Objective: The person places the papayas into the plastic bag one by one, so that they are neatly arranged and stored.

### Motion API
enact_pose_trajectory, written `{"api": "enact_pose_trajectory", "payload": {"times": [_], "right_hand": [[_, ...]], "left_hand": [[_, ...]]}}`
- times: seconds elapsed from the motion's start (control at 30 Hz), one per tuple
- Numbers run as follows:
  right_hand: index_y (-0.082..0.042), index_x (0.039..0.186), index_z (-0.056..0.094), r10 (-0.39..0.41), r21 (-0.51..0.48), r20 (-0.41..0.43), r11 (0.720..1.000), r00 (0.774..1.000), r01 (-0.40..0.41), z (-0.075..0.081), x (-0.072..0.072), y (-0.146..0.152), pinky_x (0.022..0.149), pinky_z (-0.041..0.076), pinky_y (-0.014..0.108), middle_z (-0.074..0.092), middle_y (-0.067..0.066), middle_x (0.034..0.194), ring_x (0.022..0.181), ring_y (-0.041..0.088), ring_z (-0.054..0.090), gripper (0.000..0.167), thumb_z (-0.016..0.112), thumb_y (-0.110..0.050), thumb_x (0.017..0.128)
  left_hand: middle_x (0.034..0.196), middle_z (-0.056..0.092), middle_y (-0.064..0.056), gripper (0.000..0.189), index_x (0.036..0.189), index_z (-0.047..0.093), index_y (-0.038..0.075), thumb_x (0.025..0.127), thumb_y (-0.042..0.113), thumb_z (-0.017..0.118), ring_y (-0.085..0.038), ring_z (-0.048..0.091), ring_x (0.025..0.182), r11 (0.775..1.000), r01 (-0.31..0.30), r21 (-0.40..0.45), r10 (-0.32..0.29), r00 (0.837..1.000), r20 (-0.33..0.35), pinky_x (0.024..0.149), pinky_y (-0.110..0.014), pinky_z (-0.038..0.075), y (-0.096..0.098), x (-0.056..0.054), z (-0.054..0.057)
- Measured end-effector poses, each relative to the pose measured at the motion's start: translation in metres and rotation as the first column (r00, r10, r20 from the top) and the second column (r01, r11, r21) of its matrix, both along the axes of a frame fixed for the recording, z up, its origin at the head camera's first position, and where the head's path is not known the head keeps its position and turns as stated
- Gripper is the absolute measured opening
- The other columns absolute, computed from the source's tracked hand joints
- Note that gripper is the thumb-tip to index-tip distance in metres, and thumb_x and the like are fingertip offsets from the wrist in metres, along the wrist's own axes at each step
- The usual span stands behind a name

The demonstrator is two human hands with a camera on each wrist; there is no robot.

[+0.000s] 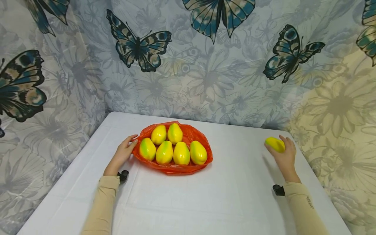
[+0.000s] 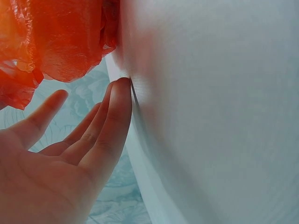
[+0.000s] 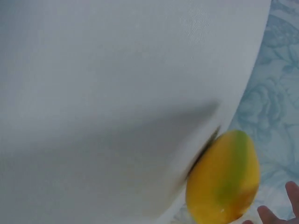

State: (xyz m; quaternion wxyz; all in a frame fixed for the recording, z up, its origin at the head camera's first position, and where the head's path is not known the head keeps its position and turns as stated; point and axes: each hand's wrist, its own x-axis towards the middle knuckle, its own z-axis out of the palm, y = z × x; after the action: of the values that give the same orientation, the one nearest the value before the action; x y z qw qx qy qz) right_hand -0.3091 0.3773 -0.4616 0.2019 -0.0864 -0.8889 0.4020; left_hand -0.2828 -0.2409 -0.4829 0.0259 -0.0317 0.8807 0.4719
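In the head view a red plastic bag (image 1: 172, 169) lies spread out, with several glossy yellow-green mangoes (image 1: 181, 153) upright on it. My left hand (image 1: 121, 155) is at its left edge; in the left wrist view the fingers (image 2: 105, 126) are extended beside the crinkled bag (image 2: 65, 42), fingertips at the tabletop, not curled round it. Far to the right, my right hand (image 1: 286, 158) is at a single mango (image 1: 274, 144) lying on its side. In the right wrist view, fingertips (image 3: 293, 193) are spread with a small gap from this mango (image 3: 224, 179); the thumb is hidden there.
A white cloth covers the table (image 1: 188, 199), whose far edge runs near a butterfly-patterned backdrop (image 1: 205, 75). The lone mango lies toward the table's right edge. Dark wrist devices (image 1: 124, 176) sit at both cuffs.
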Motion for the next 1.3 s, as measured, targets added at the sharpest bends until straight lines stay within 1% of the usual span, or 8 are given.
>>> {"api": "enact_pose_trajectory", "payload": {"times": [0.1,0.2,0.33,0.4,0.6,0.87,1.07,1.3], "right_hand": [[0.000,0.148,0.037,-0.001,0.024,0.021,1.000,1.000,0.000,-0.001,0.000,0.008,0.121,0.010,0.060,0.019,0.029,0.158,0.147,0.047,0.013,0.071,0.069,-0.018,0.087],[0.001,0.150,0.031,-0.003,0.047,0.087,0.999,0.996,-0.001,-0.002,-0.001,0.015,0.119,0.009,0.064,0.015,0.031,0.159,0.147,0.050,0.009,0.073,0.067,-0.020,0.090],[0.000,0.153,0.022,0.008,0.051,0.178,0.999,0.984,-0.018,-0.004,-0.002,0.022,0.116,0.008,0.069,0.006,0.033,0.159,0.146,0.054,0.003,0.078,0.062,-0.028,0.093],[0.000,0.154,0.017,0.022,0.049,0.200,0.998,0.980,-0.032,-0.006,-0.003,0.027,0.116,0.009,0.069,0.005,0.035,0.158,0.145,0.056,0.004,0.080,0.061,-0.030,0.094],[0.005,0.154,0.012,0.083,-0.004,0.183,0.996,0.980,-0.083,-0.014,-0.005,0.036,0.118,0.014,0.063,0.014,0.038,0.155,0.143,0.055,0.015,0.083,0.061,-0.024,0.093],[0.002,0.155,0.005,0.125,-0.068,0.210,0.991,0.970,-0.113,-0.014,-0.002,0.034,0.118,0.014,0.064,0.009,0.035,0.157,0.145,0.055,0.012,0.085,0.060,-0.026,0.095],[0.003,0.155,0.007,0.135,-0.068,0.206,0.990,0.969,-0.123,-0.013,0.000,0.032,0.118,0.016,0.064,0.010,0.033,0.158,0.145,0.054,0.014,0.082,0.058,-0.023,0.096],[0.003,0.154,0.014,0.132,-0.067,0.181,0.990,0.975,-0.122,-0.014,0.001,0.031,0.117,0.019,0.063,0.016,0.032,0.158,0.143,0.053,0.019,0.075,0.057,-0.016,0.095]], "left_hand": [[0.152,0.034,-0.026,0.056,0.153,0.030,0.011,0.106,0.040,0.036,-0.044,0.049,0.129,1.000,0.000,-0.004,0.000,1.000,-0.005,0.102,-0.052,0.048,0.000,0.000,0.000],[0.151,0.034,-0.027,0.055,0.152,0.031,0.010,0.106,0.039,0.036,-0.046,0.048,0.130,1.000,0.002,-0.004,-0.002,1.000,-0.013,0.103,-0.053,0.046,0.000,0.000,0.000],[0.152,0.033,-0.028,0.055,0.152,0.031,0.009,0.106,0.039,0.036,-0.047,0.046,0.132,1.000,0.003,-0.003,-0.003,1.000,-0.017,0.106,-0.055,0.044,0.001,0.000,0.002],[0.153,0.032,-0.027,0.056,0.152,0.031,0.010,0.106,0.039,0.036,-0.047,0.045,0.133,1.000,0.003,0.000,-0.003,1.000,-0.011,0.107,-0.056,0.042,0.001,0.001,0.002],[0.153,0.033,-0.027,0.055,0.152,0.031,0.009,0.106,0.039,0.037,-0.047,0.045,0.133,1.000,0.003,0.003,-0.003,1.000,-0.011,0.109,-0.057,0.041,0.001,0.000,0.003],[0.152,0.033,-0.027,0.055,0.152,0.031,0.010,0.106,0.039,0.037,-0.047,0.045,0.132,1.000,0.005,0.001,-0.005,1.000,-0.014,0.109,-0.057,0.041,0.001,0.001,0.002],[0.152,0.034,-0.027,0.055,0.152,0.032,0.010,0.105,0.040,0.037,-0.047,0.046,0.132,1.000,0.010,0.009,-0.010,1.000,-0.024,0.107,-0.056,0.043,0.000,0.001,0.001],[0.152,0.034,-0.027,0.056,0.152,0.031,0.010,0.105,0.041,0.037,-0.047,0.045,0.132,1.000,0.013,0.007,-0.012,1.000,-0.021,0.109,-0.057,0.041,-0.001,0.001,0.001]]}}
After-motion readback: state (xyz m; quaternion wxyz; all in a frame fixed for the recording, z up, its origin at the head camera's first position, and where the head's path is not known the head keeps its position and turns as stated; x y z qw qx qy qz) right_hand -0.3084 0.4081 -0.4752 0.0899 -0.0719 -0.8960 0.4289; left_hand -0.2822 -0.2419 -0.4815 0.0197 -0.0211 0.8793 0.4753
